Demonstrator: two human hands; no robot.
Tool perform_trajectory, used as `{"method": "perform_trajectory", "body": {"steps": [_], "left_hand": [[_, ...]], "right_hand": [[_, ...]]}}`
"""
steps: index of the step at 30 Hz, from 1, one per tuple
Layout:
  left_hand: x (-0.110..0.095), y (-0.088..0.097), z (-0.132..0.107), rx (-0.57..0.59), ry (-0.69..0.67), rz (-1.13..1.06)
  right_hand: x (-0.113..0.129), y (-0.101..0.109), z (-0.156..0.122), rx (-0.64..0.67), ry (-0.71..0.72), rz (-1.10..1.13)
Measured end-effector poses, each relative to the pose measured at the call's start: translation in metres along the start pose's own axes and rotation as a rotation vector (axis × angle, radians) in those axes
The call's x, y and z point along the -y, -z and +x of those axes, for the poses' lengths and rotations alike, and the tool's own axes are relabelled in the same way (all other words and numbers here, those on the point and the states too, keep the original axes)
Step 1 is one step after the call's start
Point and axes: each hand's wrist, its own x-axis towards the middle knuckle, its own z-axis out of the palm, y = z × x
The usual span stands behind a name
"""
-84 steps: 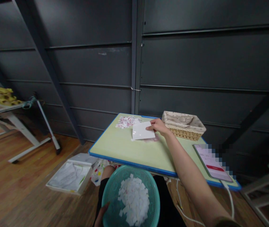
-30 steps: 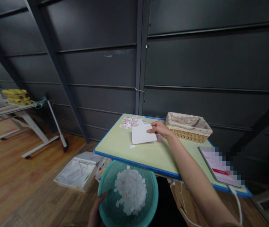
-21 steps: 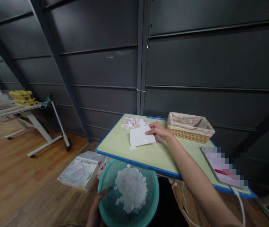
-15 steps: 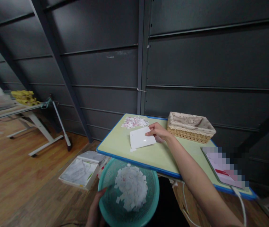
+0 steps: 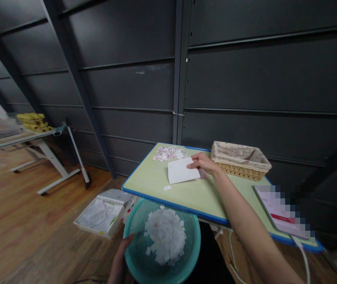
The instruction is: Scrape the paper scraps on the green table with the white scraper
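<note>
I have the right hand (image 5: pixel 204 162) pinching a white card (image 5: pixel 180 171) toward the tabletop's (image 5: pixel 145 181) far edge, the left hand (image 5: pixel 121 250) clamping a teal colander (image 5: pixel 193 238) below the near edge; I'd keep card low, colander level.

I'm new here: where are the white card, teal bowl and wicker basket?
White card (image 5: pixel 179 172), head view: middle of its face.
Teal bowl (image 5: pixel 139 257), head view: bare inner wall.
Wicker basket (image 5: pixel 241 170), head view: woven front.

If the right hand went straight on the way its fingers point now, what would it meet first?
Beyond the white card that the right hand holds, probably the pile of paper scraps on the table; its height is unclear, so it might pass over them.
</note>
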Motion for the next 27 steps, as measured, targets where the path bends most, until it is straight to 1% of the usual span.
{"method": "perform_trajectory", "body": {"steps": [4, 7, 11, 13, 16, 20, 23, 27], "left_hand": [[0.001, 0.005, 0.005, 0.004, 0.017, 0.014], [0.002, 0.007, 0.006, 0.003, 0.008, 0.02], [0.001, 0.004, 0.002, -0.004, 0.003, 0.021], [0.0, 0.003, 0.0, -0.001, 0.007, 0.022], [-0.001, 0.002, 0.001, -0.005, 0.005, 0.018], [-0.003, 0.001, 0.003, -0.039, 0.064, 0.013], [-0.005, 0.001, 0.002, -0.022, 0.054, 0.016], [-0.004, 0.002, 0.0, -0.027, 0.081, 0.015]], "right_hand": [[0.0, 0.0, 0.0, 0.035, 0.002, -0.014], [-0.002, 0.007, 0.001, 0.013, 0.006, -0.042], [-0.003, 0.014, 0.001, -0.007, 0.007, -0.031], [-0.003, 0.011, 0.001, 0.009, 0.02, 0.006], [-0.001, -0.002, 0.001, 0.054, 0.025, 0.051], [0.0, -0.014, 0.0, 0.104, -0.014, 0.092], [0.001, -0.013, -0.001, 0.109, -0.012, 0.122], [0.0, -0.007, -0.001, 0.127, -0.031, 0.063]]}}
